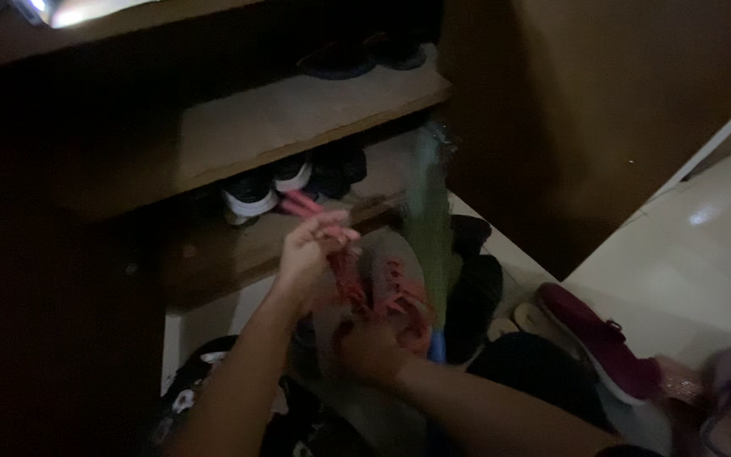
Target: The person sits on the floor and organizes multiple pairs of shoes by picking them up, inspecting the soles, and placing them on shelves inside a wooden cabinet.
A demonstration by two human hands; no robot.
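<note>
A grey sneaker with pink-red laces (pixel 378 288) is held up in front of a dark wooden shoe shelf (pixel 298 118), just above a pile of shoes on the floor. The left hand (pixel 310 250) is up high, and its fingers are pinched tight on the pink-red lace ends (pixel 302 203). The right hand (pixel 370 347) is lower, and its fingers are curled around the bottom of the sneaker. It is too dark to see each fingertip well. The sneaker looks light and soft on top, with a bendy sole, so it is best held at the sole or heel. The laces look thin and floppy and could slip, so they need a tight pinch near the holes. 2 black and white sneakers (pixel 251 195) sit on the shelf behind, and a dark red shoe (pixel 590 334) lies near on the pale floor (pixel 704 254).
</note>
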